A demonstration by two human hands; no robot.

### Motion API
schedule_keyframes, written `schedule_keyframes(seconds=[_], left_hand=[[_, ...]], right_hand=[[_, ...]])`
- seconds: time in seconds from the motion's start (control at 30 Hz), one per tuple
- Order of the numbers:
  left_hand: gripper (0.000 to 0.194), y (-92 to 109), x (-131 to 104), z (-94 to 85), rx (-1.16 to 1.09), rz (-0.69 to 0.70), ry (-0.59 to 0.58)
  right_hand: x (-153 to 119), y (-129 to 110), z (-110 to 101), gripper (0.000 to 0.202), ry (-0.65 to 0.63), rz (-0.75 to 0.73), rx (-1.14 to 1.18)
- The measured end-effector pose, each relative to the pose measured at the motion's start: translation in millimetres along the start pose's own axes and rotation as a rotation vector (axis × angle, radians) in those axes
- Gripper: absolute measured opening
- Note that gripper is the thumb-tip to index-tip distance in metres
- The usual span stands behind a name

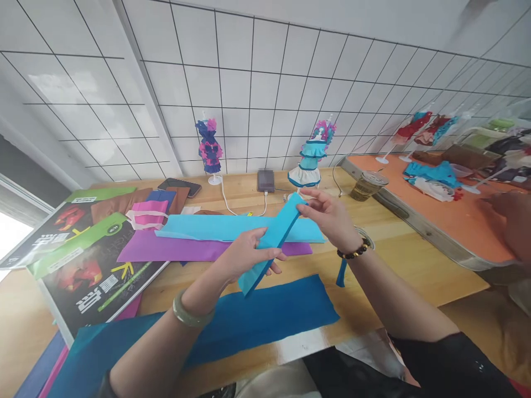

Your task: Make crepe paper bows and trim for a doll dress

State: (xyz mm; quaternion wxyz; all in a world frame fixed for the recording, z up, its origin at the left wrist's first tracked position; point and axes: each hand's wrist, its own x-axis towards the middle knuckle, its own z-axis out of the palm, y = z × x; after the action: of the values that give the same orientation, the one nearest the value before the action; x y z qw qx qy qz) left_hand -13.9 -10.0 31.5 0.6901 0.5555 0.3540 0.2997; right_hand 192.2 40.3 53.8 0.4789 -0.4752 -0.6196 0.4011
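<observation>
Containers first: a clear cup (367, 186) with a lid is seen near the table edge by the orange surface (440, 215); brownish liquid is held in it. A second round rim (368, 239) is mostly hidden behind the right wrist; contents can't be told.

Folded strip (274, 231): long, narrow, flat, light blue with a darker blue side, held aslant above the wooden table (373, 276). Its lower part is gripped by the left hand (251, 255), thumb across the face, fingers curled behind, hand partly closed. Its upper end is pinched between thumb and fingertips of the right hand (329, 215), other fingers loosely bent.

Below the hands, a dark blue sheet (282, 315) is laid out, matte, slightly wrinkled, edge uneven. Behind, a light blue sheet (199, 227) is laid partly over a purple sheet (166, 249). Glossy printed packs (95, 271) are stacked at left. Two small dress stands (211, 149) (310, 160) are placed near the tiled wall (236, 88), dressed in ruffled pieces; a dark square device (266, 180) is set between them, white cable attached.
</observation>
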Motion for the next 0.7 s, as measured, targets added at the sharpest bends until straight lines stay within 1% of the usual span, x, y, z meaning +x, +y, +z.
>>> schedule_keyframes(seconds=[0.17, 0.3, 0.4, 0.5, 0.6, 0.7], left_hand=[[0.027, -11, 6, -3.9, 0.181, -0.074, -0.022], [0.026, -15, 9, -8.7, 0.236, -0.173, -0.01], [0.027, -13, 9, -15.2, 0.272, -0.206, 0.016], [0.028, -11, 9, -22.9, 0.317, -0.273, 0.056], [0.027, -10, 8, -29.7, 0.371, -0.317, 0.095], [0.027, -12, 2, -33.3, 0.361, -0.332, 0.177]], right_hand=[[4, 33, -27, 0.047, 0.064, 0.047, 0.078], [9, 63, -38, 0.049, 0.073, 0.089, 0.121], [15, 78, -41, 0.053, 0.055, 0.136, 0.191], [20, 84, -40, 0.053, 0.036, 0.178, 0.255], [24, 85, -37, 0.051, 0.019, 0.201, 0.289], [24, 85, -33, 0.049, 0.001, 0.211, 0.292]])
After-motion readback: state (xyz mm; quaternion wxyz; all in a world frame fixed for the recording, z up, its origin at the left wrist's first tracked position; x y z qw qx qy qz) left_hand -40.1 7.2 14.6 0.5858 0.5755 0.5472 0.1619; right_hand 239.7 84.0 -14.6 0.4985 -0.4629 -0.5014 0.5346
